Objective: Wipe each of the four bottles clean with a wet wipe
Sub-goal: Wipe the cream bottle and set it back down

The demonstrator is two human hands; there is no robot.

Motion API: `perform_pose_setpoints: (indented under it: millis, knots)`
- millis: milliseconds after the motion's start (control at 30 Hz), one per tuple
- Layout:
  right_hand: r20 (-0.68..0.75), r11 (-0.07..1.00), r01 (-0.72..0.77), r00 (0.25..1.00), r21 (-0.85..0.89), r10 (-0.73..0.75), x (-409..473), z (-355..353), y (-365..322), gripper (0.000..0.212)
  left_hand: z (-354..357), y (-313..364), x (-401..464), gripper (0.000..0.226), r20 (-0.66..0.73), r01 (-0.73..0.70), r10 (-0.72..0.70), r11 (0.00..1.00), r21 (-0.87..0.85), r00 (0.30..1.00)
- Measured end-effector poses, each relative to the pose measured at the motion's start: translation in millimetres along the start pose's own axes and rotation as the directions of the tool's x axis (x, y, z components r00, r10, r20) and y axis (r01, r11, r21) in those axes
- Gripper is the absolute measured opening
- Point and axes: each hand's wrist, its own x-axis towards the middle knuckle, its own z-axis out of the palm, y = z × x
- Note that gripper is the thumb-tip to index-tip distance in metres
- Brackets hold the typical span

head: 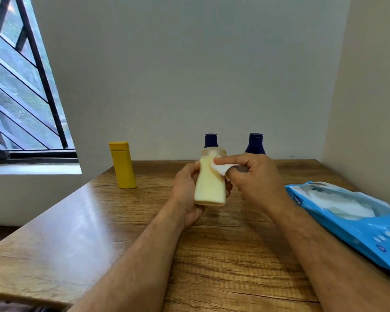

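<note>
My left hand [186, 190] grips a pale cream bottle [209, 185] upright, lifted just above the wooden table [99, 221]. My right hand [252, 176] pinches a white wet wipe [220, 168] and presses it against the bottle's upper right side, near the cap. A yellow bottle [122, 165] stands at the back left of the table. Two dark blue bottles stand at the back by the wall: one [211, 140] is mostly hidden behind the cream bottle, the other [255, 144] shows above my right hand.
A blue pack of wet wipes [351, 219] lies open on the table's right side, with white wipes showing inside. Walls close off the back and right. A barred window [20, 86] is at the left, beyond the table's left edge.
</note>
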Motion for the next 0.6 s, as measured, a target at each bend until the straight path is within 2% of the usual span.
perform_pose_setpoints:
  millis: [133, 300, 367, 467, 533, 600]
  knots:
    - [0.117, 0.999, -0.04, 0.992, 0.001, 0.039, -0.9, -1.6, -0.5, 0.023, -0.3, -0.7, 1.6, 0.041, -0.041, -0.013, 0.014, 1.0, 0.02, 0.999]
    - [0.274, 0.973, 0.034, 0.961, -0.229, 0.031, -2.9, 0.1, -1.0, 0.03, -1.3, -1.1, 7.3, 0.04, -0.112, -0.049, 0.054, 0.998, 0.045, 0.992]
    - [0.231, 0.968, 0.044, 0.973, -0.247, 0.014, -1.8, 0.4, 1.9, 0.032, -0.7, -2.5, 5.6, 0.04, -0.076, -0.036, 0.043, 0.994, 0.101, 0.996]
    - [0.028, 0.976, 0.054, 0.998, -0.211, -0.049, 0.9, -0.1, 7.2, 0.025, 0.7, -6.8, 0.8, 0.039, 0.021, 0.007, -0.012, 0.974, 0.225, 1.0]
    - [-0.078, 0.97, 0.068, 0.993, -0.232, -0.088, 2.2, -1.0, 8.1, 0.024, 0.5, -9.1, 0.4, 0.041, 0.054, 0.022, -0.037, 0.968, 0.25, 0.998]
    - [-0.06, 0.975, 0.063, 0.995, -0.214, -0.077, 3.0, -2.1, 7.4, 0.024, -0.3, -9.3, 1.2, 0.041, 0.052, 0.018, -0.032, 0.97, 0.244, 0.998]
